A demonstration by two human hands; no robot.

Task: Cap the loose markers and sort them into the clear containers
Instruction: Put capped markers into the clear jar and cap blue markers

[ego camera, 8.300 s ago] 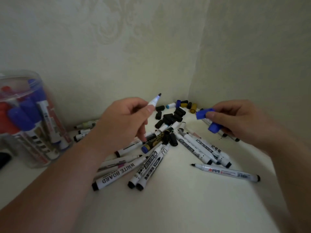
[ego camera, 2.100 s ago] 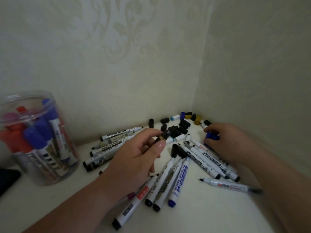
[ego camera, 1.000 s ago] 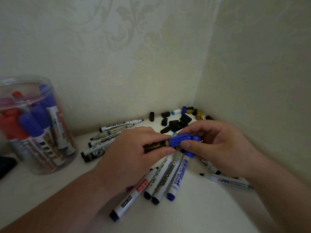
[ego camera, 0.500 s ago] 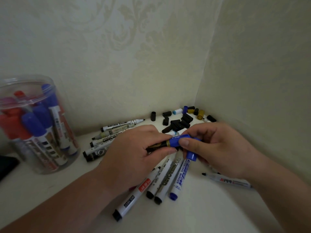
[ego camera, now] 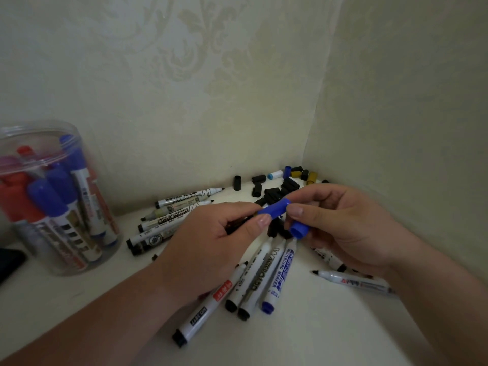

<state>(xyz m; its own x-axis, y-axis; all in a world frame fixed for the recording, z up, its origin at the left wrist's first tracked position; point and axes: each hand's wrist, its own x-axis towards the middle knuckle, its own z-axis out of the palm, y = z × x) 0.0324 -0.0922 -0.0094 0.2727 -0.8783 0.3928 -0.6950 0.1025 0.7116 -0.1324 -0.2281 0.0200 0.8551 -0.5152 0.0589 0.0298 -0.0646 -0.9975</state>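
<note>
My left hand [ego camera: 211, 241] grips a dark-bodied marker [ego camera: 237, 222] with a blue cap [ego camera: 273, 209] on its end. My right hand [ego camera: 340, 228] pinches that cap between thumb and fingers and also holds a second loose blue cap [ego camera: 299, 229] lower in the fingers. Under both hands lies a pile of uncapped white markers [ego camera: 264, 276]. A heap of loose black caps [ego camera: 274, 191] sits in the far corner. The clear container [ego camera: 50, 196] at the left holds capped blue and red markers.
Two papered walls meet in a corner behind the caps [ego camera: 306, 143]. More markers [ego camera: 184, 199] lie by the back wall, and a single one [ego camera: 353, 281] lies at the right. A dark object [ego camera: 9, 262] shows at the left edge.
My right hand brought two blue caps from the right to the marker in my left hand and pushed one onto its tip. The view has shifted slightly.
</note>
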